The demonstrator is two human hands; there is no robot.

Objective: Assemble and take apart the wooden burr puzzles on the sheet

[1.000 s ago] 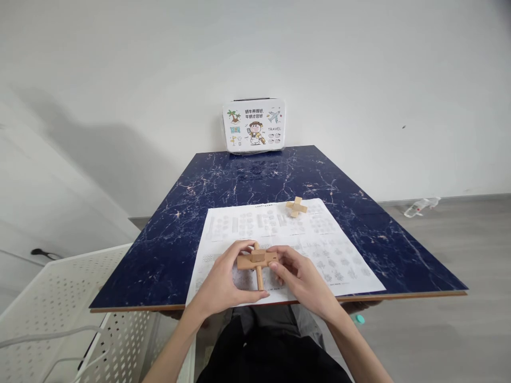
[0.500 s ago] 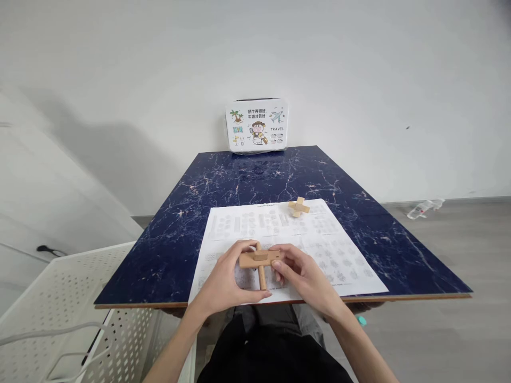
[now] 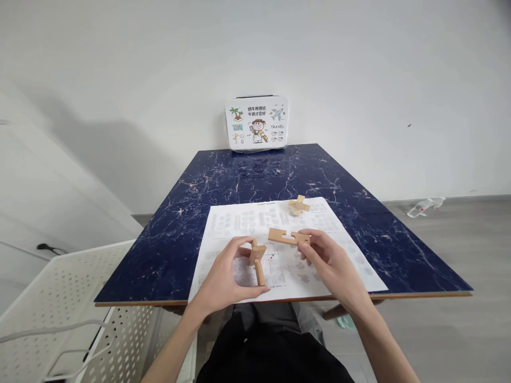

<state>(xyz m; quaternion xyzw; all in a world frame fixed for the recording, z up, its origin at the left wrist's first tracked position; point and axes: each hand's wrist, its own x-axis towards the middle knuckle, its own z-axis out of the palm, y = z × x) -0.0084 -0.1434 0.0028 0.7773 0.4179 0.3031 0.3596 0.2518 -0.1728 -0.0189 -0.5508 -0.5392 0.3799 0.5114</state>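
My left hand [image 3: 225, 276] is closed around a round wooden rod joined with a flat wooden piece [image 3: 258, 255], thumb at the rod's near end and fingers at its far end. Between thumb and fingers of my right hand [image 3: 329, 260] is a flat notched wooden piece [image 3: 281, 237], with a cut-out in its upper edge and a small slot near the right end. The two parts are apart, held above a printed instruction sheet [image 3: 239, 226]. A star-shaped wooden puzzle [image 3: 298, 205] rests at the sheet's far right part.
The sheet lies at the near edge of a dark blue marbled table [image 3: 255, 178]. A white printed case [image 3: 257, 123] stands at the far end, by the wall. A white perforated basket [image 3: 123, 330] with a cable is at lower left. A clear plastic bottle [image 3: 421, 208] lies on the floor.
My right hand has pulled the notched wooden piece off the rod assembly and moved it right and away from me. My left hand still holds the rod with the other piece.
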